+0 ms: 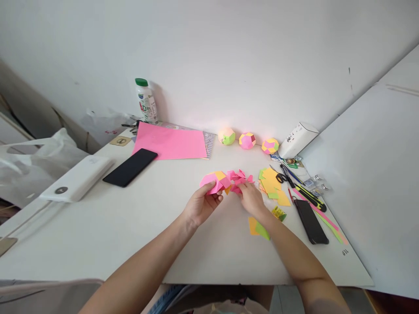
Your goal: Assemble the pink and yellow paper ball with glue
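My left hand point(204, 200) is closed on a partly built folded-paper ball point(208, 178), pink with some orange panels, its thumb on the near side. Just to the right, my right hand point(251, 196) dips its fingertips into a heap of pink folded paper pieces point(238, 175), pinching at a piece on the near edge. The heap lies on the white table point(157, 226), close beside the ball. Loose orange and green paper pieces point(271, 181) are spread right of the right hand. More orange and green slips point(259, 227) lie under the right forearm.
Three finished paper balls point(247, 140) sit along the wall. Pink sheets point(173, 141), a black phone point(131, 167), a white power bank point(80, 176) and a bottle point(146, 102) stand or lie left. Rightward are scissors point(280, 177), a cutter point(310, 197) and a black case point(310, 222).
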`<state>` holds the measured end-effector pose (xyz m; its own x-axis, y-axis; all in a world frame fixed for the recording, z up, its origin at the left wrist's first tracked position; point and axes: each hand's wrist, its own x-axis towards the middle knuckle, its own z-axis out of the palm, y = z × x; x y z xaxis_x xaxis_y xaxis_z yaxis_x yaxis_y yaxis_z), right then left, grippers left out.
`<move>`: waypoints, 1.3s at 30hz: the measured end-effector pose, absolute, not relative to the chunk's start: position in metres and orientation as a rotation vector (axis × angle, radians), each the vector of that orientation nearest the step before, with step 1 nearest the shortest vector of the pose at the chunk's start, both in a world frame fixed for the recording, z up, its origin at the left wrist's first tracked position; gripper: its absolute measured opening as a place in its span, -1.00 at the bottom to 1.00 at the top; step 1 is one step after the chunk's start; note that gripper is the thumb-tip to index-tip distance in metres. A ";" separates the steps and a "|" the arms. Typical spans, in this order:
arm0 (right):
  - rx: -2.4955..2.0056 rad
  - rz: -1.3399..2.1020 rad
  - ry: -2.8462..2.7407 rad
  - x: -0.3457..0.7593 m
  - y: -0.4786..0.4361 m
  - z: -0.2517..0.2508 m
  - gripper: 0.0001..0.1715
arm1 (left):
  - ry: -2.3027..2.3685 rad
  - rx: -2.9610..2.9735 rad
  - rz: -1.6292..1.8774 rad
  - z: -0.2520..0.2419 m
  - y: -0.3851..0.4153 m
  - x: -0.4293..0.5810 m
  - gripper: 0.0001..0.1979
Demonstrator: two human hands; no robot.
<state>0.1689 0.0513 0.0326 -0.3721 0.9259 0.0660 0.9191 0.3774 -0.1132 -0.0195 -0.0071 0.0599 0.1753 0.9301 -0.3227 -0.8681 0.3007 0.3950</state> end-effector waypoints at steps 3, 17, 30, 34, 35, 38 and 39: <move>-1.688 0.142 -2.459 0.178 0.051 0.034 -0.81 | 0.536 0.144 1.280 0.061 -0.009 -0.020 -0.93; -1.002 0.986 -2.021 0.168 0.014 0.098 -0.67 | 0.520 0.147 1.249 0.061 -0.011 -0.017 -0.90; -0.785 0.057 -2.311 0.155 0.002 0.077 -0.81 | 0.527 0.153 1.238 0.063 -0.014 -0.014 -0.92; -0.805 -0.041 -2.385 0.155 0.000 0.077 -0.78 | 0.530 0.147 1.225 0.063 -0.014 -0.013 -0.90; -0.812 -0.016 -2.395 0.155 -0.001 0.078 -0.78 | 0.535 0.146 1.228 0.063 -0.014 -0.013 -0.90; -0.839 0.084 -2.396 0.153 -0.002 0.077 -0.77 | 0.552 0.157 1.232 0.062 -0.015 -0.012 -0.90; -0.854 0.104 -2.387 0.152 -0.003 0.076 -0.76 | 0.558 0.162 1.229 0.062 -0.015 -0.012 -0.90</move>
